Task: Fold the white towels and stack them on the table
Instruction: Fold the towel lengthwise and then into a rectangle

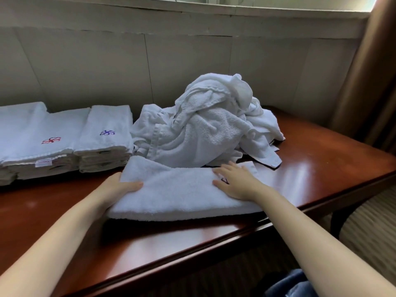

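The towel (177, 189) lies on the table (321, 159) just in front of the person, already doubled into a long thick band. Its long axis runs left to right, parallel to the near table edge. It is white terry with a soft rounded fold along the near side, and a small stitched mark shows at the right, partly hidden.

The left hand (120, 187) has the band's left end: the thumb lies on top and the fingers are tucked out of sight beneath, so it is pinching that end. The right hand (235, 183) rests flat with straight fingers on the right part, pressing it down and clasping nothing. The held end is thus at the far left and the pinned part towards the right, so the next fold would likely carry the left end across towards the right hand.

Just behind, touching the band's far edge, is a heap of loose towels (210, 129). To the left stand two stacks of folded towels (102, 142), side by side, one topped with a red mark and one with a blue. The left hand is the nearer to them. A brown curtain (368, 71) hangs at the far right
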A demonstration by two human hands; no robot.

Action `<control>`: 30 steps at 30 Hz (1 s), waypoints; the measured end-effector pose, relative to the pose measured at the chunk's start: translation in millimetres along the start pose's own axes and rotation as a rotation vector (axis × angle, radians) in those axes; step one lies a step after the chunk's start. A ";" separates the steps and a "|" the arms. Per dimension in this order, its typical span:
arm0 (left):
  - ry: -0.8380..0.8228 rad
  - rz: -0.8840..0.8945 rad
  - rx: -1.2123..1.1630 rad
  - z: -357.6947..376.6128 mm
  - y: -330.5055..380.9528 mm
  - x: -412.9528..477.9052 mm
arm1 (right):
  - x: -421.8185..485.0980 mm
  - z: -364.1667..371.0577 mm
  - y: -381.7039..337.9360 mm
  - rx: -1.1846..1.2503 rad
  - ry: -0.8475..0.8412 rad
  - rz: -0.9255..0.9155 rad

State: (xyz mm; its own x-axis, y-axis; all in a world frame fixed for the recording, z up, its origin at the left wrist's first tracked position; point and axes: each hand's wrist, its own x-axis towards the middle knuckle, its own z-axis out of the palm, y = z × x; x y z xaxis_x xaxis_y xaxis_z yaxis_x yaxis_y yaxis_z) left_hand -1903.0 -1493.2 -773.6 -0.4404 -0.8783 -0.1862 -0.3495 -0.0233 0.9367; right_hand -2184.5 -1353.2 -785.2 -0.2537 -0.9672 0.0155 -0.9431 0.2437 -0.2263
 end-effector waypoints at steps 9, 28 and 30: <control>0.091 -0.036 0.156 -9.0 -7.2 2.7 | 6.6 -9.8 8.4 0.287 -0.092 0.126; 0.383 -0.129 -0.479 -27.3 -26.2 -12.1 | -3.1 -19.5 -41.4 0.150 -0.448 0.045; 0.304 -0.163 -0.410 -26.9 -26.8 -18.4 | -4.3 -7.2 -56.7 0.243 -0.376 -0.024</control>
State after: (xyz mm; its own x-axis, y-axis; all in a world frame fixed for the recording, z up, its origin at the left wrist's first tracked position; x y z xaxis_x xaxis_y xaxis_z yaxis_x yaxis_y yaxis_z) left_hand -1863.3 -1489.3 -787.3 -0.1272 -0.9450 -0.3014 -0.0147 -0.3021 0.9532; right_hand -2131.4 -1362.3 -765.4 -0.0939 -0.9422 -0.3216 -0.8586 0.2401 -0.4529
